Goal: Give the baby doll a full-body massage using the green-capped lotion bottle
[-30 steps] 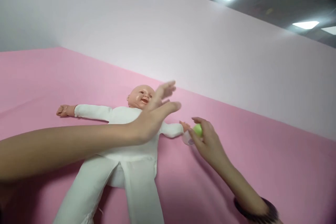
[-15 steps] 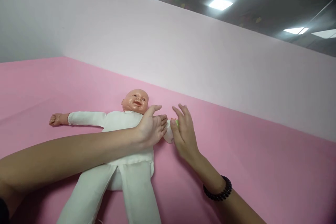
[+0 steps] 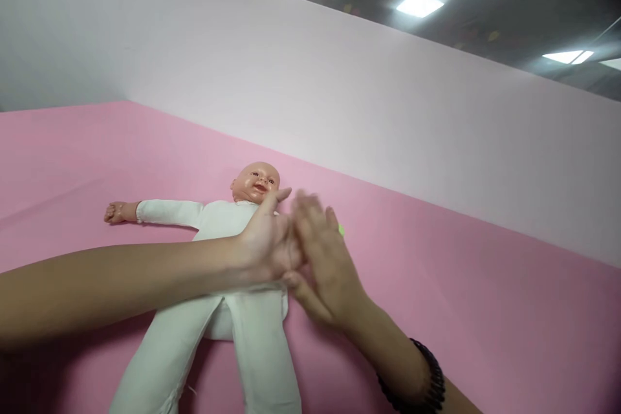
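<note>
A baby doll (image 3: 218, 223) with a bald plastic head and a white cloth body lies on its back on the pink surface. Over its chest, my left hand (image 3: 269, 242) is spread with the palm turned up and toward the right. My right hand (image 3: 327, 262), fingers stretched and blurred by motion, lies against or just over the left fingers; whether they touch I cannot tell. Neither hand shows anything held. Behind the right hand peeks a small bright green bit (image 3: 341, 229) of something otherwise hidden. A black coiled band (image 3: 427, 375) circles my right wrist.
The pink surface (image 3: 436, 310) extends around the doll on both sides. A pale upright panel (image 3: 339, 84) borders it at the back, with ceiling lights (image 3: 420, 5) above.
My right hand has swung left onto or close to my left palm, its fingers now angled across it. The small white object beside the hands is now hidden except for its green part.
</note>
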{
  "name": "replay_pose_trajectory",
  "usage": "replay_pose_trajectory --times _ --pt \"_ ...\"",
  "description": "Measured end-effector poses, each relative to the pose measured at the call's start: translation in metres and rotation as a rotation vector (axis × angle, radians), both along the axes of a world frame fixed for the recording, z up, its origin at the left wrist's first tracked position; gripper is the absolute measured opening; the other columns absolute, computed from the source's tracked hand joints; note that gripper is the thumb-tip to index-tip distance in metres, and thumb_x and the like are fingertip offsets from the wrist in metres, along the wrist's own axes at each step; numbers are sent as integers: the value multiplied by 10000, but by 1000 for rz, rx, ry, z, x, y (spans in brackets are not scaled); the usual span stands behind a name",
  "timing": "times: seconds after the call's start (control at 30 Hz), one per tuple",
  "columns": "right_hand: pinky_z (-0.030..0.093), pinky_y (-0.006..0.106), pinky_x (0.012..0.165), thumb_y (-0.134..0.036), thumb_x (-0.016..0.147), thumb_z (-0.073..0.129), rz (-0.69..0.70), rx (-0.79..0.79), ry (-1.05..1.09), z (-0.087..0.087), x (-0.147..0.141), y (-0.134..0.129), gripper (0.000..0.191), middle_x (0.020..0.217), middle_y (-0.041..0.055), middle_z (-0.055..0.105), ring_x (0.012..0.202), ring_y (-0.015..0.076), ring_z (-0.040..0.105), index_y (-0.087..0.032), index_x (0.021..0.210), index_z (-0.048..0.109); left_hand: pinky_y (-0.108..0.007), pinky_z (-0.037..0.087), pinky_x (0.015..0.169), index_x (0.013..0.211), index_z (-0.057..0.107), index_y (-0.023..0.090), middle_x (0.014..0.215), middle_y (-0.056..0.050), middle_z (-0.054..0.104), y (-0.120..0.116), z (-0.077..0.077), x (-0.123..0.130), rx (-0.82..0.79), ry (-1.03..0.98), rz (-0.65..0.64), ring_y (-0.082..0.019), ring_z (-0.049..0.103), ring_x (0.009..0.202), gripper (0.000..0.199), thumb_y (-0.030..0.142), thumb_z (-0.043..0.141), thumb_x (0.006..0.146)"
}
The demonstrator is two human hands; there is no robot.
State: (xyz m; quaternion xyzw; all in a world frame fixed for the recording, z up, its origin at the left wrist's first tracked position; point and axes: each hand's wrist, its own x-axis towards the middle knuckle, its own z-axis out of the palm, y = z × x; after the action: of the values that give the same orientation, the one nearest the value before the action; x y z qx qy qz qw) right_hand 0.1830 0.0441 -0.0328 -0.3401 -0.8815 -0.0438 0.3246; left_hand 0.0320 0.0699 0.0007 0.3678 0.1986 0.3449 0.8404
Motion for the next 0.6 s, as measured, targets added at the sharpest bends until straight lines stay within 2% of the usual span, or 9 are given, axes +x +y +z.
replay_pose_trajectory --times 0.03,0.1,0.17,0.23,0.3,0.4,0.43,0.5,0.6 --pt "-2 617 1345 -483 1095 281 -24 -16 32 -2 -10 -6 717 1733 -34 91 1654 231 67 -402 1684 -121 -452 284 1323 1603 360 148 1648 -127 445 -8 4 -2 -18 -26 -37 -280 337 1587 901 728 241 925" --pt "-45 629 1336 -454 1109 200 -144 -72 196 -7 -29 -14 667 1736 -52 51 1658 230 -13 -414 1674 -152 -481 290 1317 1578 419 185 1602 -105 515 -20 12 -5 -50 -45 -44 -287 375 1568 868 739 245 933" --pt "-84 633 1330 -517 1098 241 -131 -95 217 -8 -43 -17 724 1734 -50 -53 1650 260 -98 -396 1668 -190 -493 271 1323 1597 395 194 1603 -100 517 -24 17 -8 1 -44 29 -280 349 1581 841 712 273 946" --pt "-113 621 1331 -565 1086 284 -64 -156 163 -4 -51 -16 759 1722 -71 -112 1645 262 -122 -408 1667 -179 -504 234 1337 1632 336 205 1637 -91 474 -19 16 -14 100 -26 122 -275 307 1601 832 692 287 960" --pt "-70 601 1349 -568 1094 249 -90 -296 261 2 -56 -12 705 1717 -97 -109 1648 223 -104 -420 1680 -116 -502 215 1346 1654 300 247 1695 -57 383 -8 8 -25 296 52 172 -271 270 1615 810 693 297 979" --pt "77 521 1385 -588 1092 258 -146 -510 519 1 -56 -3 707 1726 -81 -51 1654 165 -38 -356 1708 1 -446 177 1362 1640 334 344 1748 24 240 9 -12 -50 767 368 192 -232 198 1638 677 632 355 1028" --pt "117 490 1389 -586 1087 294 -125 -556 544 -4 -54 -1 717 1730 -63 1 1655 157 11 -326 1714 60 -441 152 1367 1629 363 349 1744 22 248 14 -19 -60 903 504 204 -227 195 1638 638 593 385 1039" --pt "182 451 1383 -543 1079 366 -58 -629 494 -18 -50 4 690 1716 -16 164 1642 160 150 -266 1697 234 -468 170 1361 1594 437 338 1715 -7 322 21 -33 -80 1074 718 199 -239 265 1618 576 541 382 1057" --pt "240 442 1362 -457 1072 399 -1 -646 398 -42 -42 9 613 1675 30 295 1609 178 270 -218 1636 407 -542 149 1354 1567 485 327 1693 -45 358 25 -49 -102 1280 908 130 -282 303 1603 546 475 468 1041"
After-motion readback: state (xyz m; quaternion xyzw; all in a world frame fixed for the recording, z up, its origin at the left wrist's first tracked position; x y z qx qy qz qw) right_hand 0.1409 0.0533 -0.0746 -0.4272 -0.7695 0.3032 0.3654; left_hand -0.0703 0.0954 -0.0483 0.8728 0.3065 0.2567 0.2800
